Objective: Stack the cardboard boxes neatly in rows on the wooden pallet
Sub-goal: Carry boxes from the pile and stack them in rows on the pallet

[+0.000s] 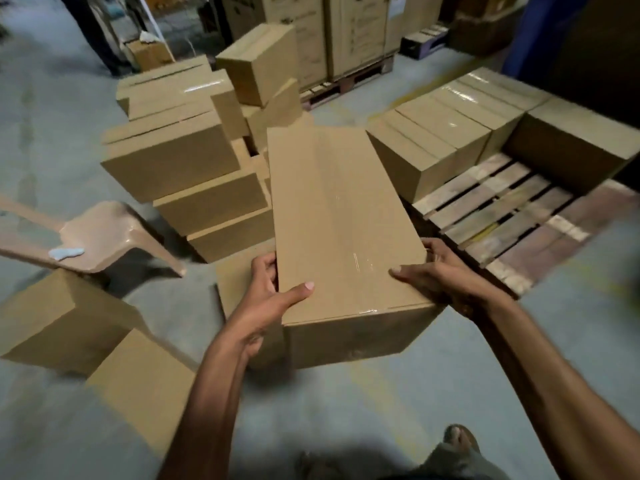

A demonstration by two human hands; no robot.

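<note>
Between the left hand (266, 299) and right hand (433, 275), clamped on its near sides, the box (346, 220) runs lengthwise away. The pallet (519, 230) lies to the right, nearer the right hand.

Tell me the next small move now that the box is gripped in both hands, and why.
Probably swing the box right, over the wooden pallet. The left hand and right hand both grip its near end, and the pallet's near slats lie bare in front of the row of boxes already on it, so that looks like the next spot.
</note>
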